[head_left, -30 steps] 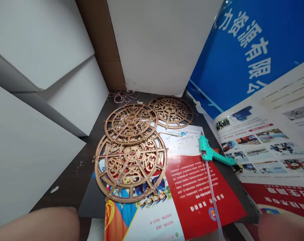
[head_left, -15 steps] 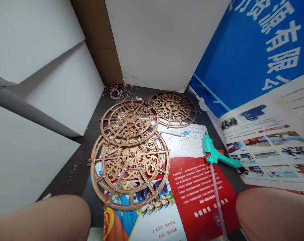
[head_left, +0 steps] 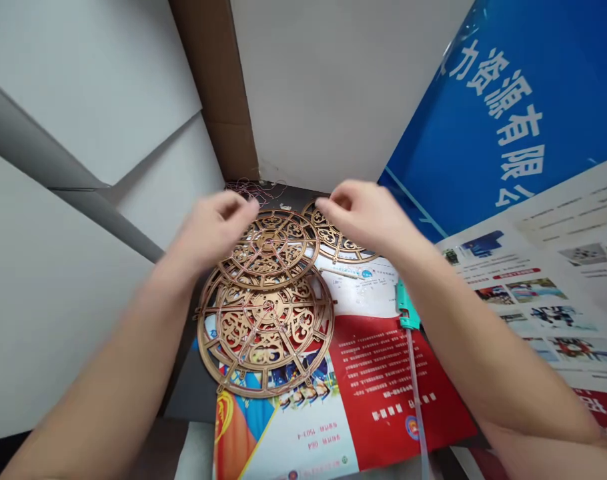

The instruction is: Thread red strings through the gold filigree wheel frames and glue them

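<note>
My left hand (head_left: pixel 211 230) hovers over the left rim of the upper brown ornamental wheel (head_left: pixel 268 243), thumb and forefinger drawn together in a pinch. My right hand (head_left: pixel 358 210) is curled likewise above another openwork wheel (head_left: pixel 328 233), which it partly covers. Blur hides whether either pinch has anything thin in it. The upper wheel overlaps a larger wheel (head_left: pixel 266 383) nearer to me, and reddish thread runs over the spokes of both. A turquoise glue gun (head_left: pixel 407 307) with a long clear glue stick (head_left: pixel 416 393) lies partly behind my right forearm.
Printed brochures (head_left: pixel 383 400) lie under the wheels. A thin stick (head_left: pixel 341 273) rests on the paper. Tangled thread (head_left: pixel 248 190) sits at the back. White panels (head_left: pixel 328 87) stand behind and at left; a blue printed board (head_left: pixel 458 133) and an upright leaflet (head_left: pixel 533 280) are at right.
Both my hands have come into view over the wheels, my forearms reaching in from the lower corners. The camera view has shifted slightly. The wheels keep their arrangement.
</note>
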